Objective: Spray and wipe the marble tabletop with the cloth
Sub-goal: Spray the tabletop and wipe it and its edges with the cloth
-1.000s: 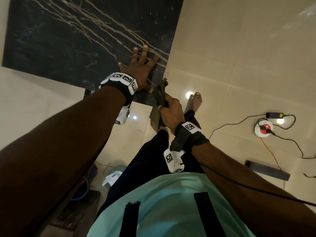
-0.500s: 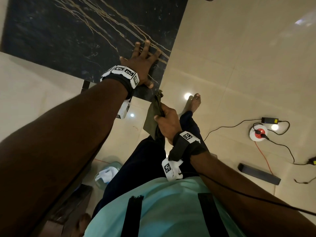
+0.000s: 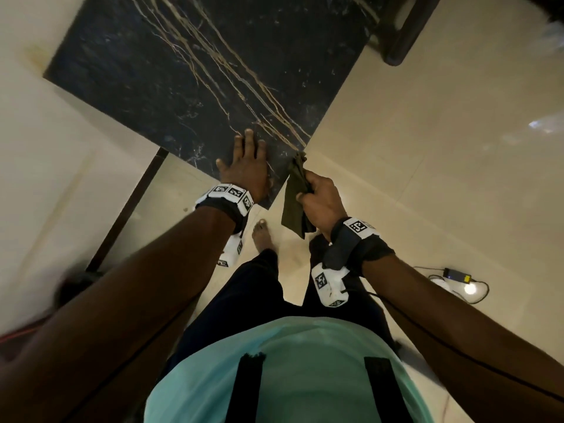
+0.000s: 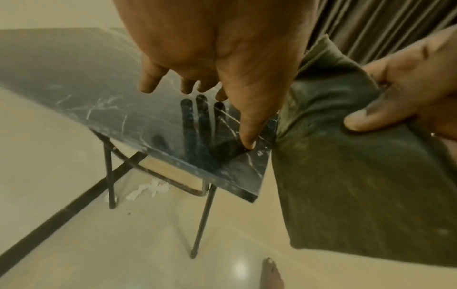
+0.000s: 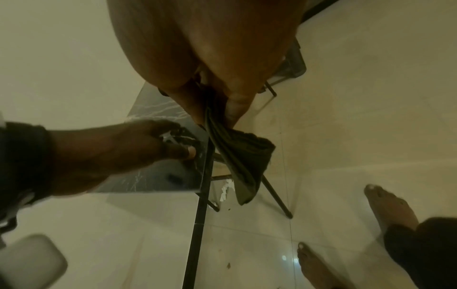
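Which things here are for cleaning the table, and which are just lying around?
For the job:
tabletop
cloth, gripped by the right hand
left hand, flat on the tabletop

Just lying about:
charger and its cable on the floor
white scraps under the table

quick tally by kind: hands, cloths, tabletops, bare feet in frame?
Hands: 2 (left hand flat on the marble, right hand gripping the cloth)
Cloths: 1 (dark olive cloth)
Marble tabletops: 1 (marble tabletop)
Bare feet: 2 (bare feet, right wrist view)
Total: 6
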Demonstrator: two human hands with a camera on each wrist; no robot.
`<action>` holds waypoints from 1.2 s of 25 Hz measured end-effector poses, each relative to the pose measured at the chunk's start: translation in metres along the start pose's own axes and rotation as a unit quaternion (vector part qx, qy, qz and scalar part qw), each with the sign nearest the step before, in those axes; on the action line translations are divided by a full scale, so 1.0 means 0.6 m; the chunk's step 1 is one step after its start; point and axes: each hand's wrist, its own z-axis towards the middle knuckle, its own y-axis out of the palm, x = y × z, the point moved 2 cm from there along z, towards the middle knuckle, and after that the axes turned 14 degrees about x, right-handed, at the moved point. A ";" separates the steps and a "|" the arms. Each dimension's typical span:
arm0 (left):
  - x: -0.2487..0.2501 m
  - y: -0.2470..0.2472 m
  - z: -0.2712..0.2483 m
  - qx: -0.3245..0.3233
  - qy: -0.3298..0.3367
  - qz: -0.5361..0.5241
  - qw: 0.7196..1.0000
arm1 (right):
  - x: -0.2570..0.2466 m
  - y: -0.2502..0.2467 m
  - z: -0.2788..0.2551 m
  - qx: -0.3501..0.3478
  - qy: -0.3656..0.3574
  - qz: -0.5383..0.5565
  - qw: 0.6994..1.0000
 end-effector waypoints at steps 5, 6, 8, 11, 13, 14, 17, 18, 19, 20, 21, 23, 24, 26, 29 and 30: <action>0.047 0.006 -0.008 0.005 -0.098 -0.114 0.989 | -0.074 -0.095 0.075 -0.043 -0.066 -0.072 0.994; 0.055 0.001 -0.002 0.007 -0.110 -0.133 0.985 | -0.094 -0.112 0.089 -0.051 -0.082 -0.082 0.992; 0.071 -0.021 0.012 0.016 -0.143 -0.174 0.974 | -0.141 -0.146 0.123 -0.072 -0.119 -0.100 0.985; 0.083 -0.046 0.034 0.043 -0.187 -0.206 0.959 | -0.203 -0.170 0.173 -0.107 -0.157 -0.109 0.976; 0.088 -0.052 0.044 0.060 -0.219 -0.239 0.944 | -0.240 -0.161 0.206 -0.146 -0.175 -0.135 0.964; 0.092 -0.051 0.045 0.067 -0.230 -0.246 0.939 | -0.257 -0.150 0.216 -0.163 -0.187 -0.148 0.957; 0.095 -0.056 0.054 0.080 -0.272 -0.275 0.919 | -0.318 -0.106 0.241 -0.203 -0.244 -0.192 0.929; 0.092 -0.059 0.061 0.084 -0.288 -0.290 0.909 | -0.338 -0.091 0.245 -0.221 -0.262 -0.207 0.916; 0.091 -0.059 0.065 0.086 -0.302 -0.298 0.902 | -0.352 -0.078 0.247 -0.239 -0.275 -0.220 0.905; 0.087 -0.061 0.073 0.091 -0.318 -0.306 0.893 | -0.370 -0.062 0.254 -0.258 -0.287 -0.235 0.892; 0.084 -0.065 0.078 0.086 -0.332 -0.317 0.884 | -0.384 -0.048 0.261 -0.272 -0.292 -0.249 0.883; 0.084 -0.072 0.082 0.079 -0.359 -0.343 0.865 | -0.405 -0.025 0.271 -0.304 -0.294 -0.270 0.865; 0.081 -0.070 0.088 0.085 -0.364 -0.346 0.860 | -0.412 -0.014 0.273 -0.312 -0.302 -0.280 0.856; 0.076 -0.072 0.092 0.102 -0.390 -0.372 0.836 | -0.426 0.015 0.276 -0.341 -0.326 -0.296 0.831; 0.087 -0.057 0.081 0.112 -0.445 -0.376 0.805 | -0.441 0.060 0.258 -0.395 -0.352 -0.319 0.786; 0.091 -0.051 0.081 0.118 -0.465 -0.379 0.791 | -0.446 0.075 0.252 -0.413 -0.368 -0.336 0.762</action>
